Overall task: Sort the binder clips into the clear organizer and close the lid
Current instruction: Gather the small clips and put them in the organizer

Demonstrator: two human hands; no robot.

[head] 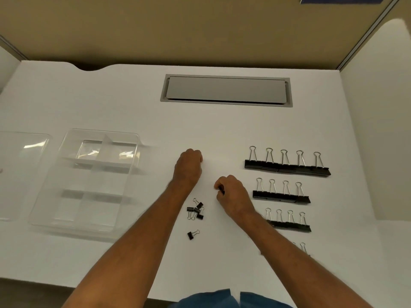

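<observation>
The clear organizer [89,181], divided into several compartments, lies open on the left of the white desk, and its loose clear lid [20,174] rests further left. Black binder clips lie in rows on the right: a large row [287,168], a medium row [281,196] and a smaller row [289,226]. A heap of small clips [195,211] and one single small clip [192,234] lie between my forearms. My left hand [189,165] is a closed fist with nothing visible in it. My right hand [233,194] is closed on small black clips at its fingertips.
A grey cable hatch [225,91] is set into the desk at the back. Tan partition walls stand behind and to the right. A further clip row [301,246] shows partly behind my right forearm. The desk's front edge runs near my body.
</observation>
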